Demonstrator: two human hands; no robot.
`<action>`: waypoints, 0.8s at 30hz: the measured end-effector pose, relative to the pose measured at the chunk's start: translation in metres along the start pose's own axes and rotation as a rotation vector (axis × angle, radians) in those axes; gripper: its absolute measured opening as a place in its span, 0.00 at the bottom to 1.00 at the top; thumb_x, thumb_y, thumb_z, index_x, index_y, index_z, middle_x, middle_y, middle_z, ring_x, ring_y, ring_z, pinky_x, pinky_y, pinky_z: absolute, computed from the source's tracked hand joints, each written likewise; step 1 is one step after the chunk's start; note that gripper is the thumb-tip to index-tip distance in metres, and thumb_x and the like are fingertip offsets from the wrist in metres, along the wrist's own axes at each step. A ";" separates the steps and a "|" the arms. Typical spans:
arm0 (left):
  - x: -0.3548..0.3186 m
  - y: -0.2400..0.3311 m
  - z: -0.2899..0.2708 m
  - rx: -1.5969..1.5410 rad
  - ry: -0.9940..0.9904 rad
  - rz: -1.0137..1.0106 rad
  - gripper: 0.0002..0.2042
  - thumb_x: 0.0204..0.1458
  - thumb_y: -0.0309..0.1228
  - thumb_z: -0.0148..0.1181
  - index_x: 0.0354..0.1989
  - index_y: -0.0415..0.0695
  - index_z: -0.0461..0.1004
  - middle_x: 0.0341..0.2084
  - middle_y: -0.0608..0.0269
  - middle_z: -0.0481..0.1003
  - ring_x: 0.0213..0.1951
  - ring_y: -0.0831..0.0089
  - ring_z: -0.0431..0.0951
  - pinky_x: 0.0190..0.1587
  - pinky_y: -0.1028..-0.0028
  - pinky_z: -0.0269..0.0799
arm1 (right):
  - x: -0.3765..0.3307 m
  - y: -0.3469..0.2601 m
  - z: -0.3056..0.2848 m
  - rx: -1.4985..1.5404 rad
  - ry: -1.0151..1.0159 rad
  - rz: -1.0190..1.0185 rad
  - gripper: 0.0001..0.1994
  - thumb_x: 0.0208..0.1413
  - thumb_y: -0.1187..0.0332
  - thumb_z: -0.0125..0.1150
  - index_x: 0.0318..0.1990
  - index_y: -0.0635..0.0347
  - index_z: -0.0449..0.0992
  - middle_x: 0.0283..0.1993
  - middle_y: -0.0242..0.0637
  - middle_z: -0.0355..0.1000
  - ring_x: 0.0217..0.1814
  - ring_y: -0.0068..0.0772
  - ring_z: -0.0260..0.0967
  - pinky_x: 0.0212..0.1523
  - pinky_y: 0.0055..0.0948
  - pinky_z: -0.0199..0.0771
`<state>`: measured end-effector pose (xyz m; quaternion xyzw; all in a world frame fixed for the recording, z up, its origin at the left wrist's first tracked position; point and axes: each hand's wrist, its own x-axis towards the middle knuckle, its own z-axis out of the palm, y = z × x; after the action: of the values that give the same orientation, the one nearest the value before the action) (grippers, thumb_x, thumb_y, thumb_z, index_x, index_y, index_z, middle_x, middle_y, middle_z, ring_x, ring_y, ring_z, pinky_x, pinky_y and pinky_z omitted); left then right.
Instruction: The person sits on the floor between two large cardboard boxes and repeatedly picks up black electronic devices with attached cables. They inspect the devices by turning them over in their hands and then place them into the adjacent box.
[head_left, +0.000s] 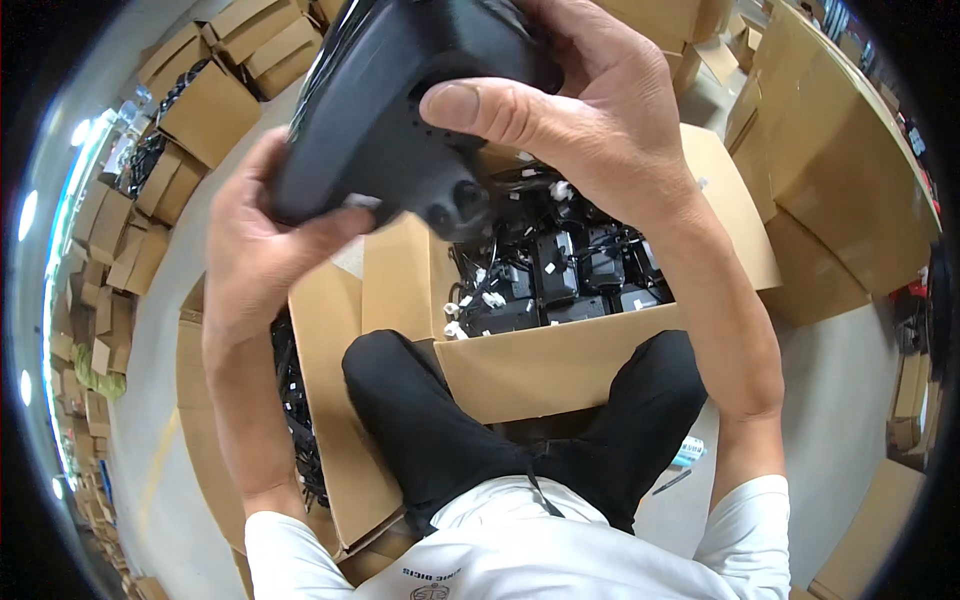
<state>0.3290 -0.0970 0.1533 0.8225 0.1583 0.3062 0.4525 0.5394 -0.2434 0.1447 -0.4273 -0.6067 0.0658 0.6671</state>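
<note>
Up in front of me, both hands hold a black moulded plastic housing [365, 130] with a row of small holes and two round recesses at its lower corner. My left hand [250, 240] grips its lower left edge, thumb across the near face and slightly blurred. From the right, my right hand [600, 125] is closed on it, the thumb pressed flat near the small holes and the fingers partly hidden behind. Below the housing stands an open cardboard box [560, 370] with several black boxy devices [555, 265], cables and white connectors inside.
Left of my knees is another open carton [340, 430] with black cabled parts. A tall carton [830, 180] stands at the right. More cartons [210, 110] line the far left. A pen [672, 482] and a small blue-and-white pack [690, 452] lie on the floor beside my right leg.
</note>
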 end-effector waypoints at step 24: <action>-0.031 -0.344 0.252 -0.404 -0.172 -1.369 0.22 0.70 0.45 0.52 0.62 0.42 0.68 0.60 0.57 0.72 0.61 0.61 0.70 0.65 0.45 0.63 | -0.210 0.300 -0.080 -0.900 -0.660 0.694 0.06 0.49 0.75 0.64 0.34 0.59 0.84 0.40 0.50 0.82 0.48 0.53 0.81 0.47 0.46 0.81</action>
<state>0.4743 -0.0904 -0.2484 0.4600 0.5426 -0.0886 0.6972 0.6843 -0.2220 -0.1999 -0.7928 -0.5748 0.1444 0.1421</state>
